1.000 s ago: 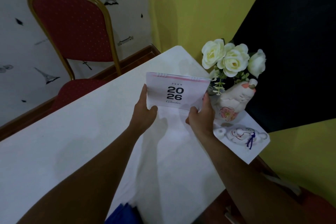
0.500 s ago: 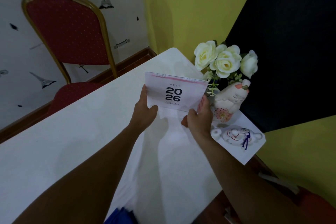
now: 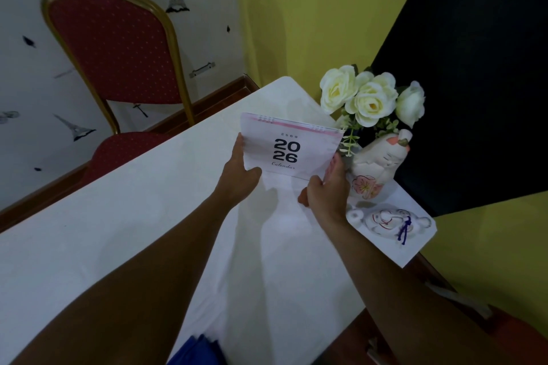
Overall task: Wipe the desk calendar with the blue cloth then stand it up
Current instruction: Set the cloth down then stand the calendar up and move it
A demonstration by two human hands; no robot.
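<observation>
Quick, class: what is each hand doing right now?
Left hand: holding the calendar's left edge.
Right hand: holding its lower right corner.

The calendar (image 3: 292, 147) stands upright on the table (image 3: 118, 231), between the left hand (image 3: 240, 175) and right hand (image 3: 327, 190). Right of it stands a vase (image 3: 375, 169) with flowers (image 3: 370, 98); a figurine (image 3: 391, 222) lies nearer. A chair (image 3: 115, 50) stands behind the table; the cloth (image 3: 201, 350) lies at its near edge.

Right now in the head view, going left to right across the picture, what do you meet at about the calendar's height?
Red chair → left hand → desk calendar → right hand → cat-shaped vase holding the white roses.
</observation>
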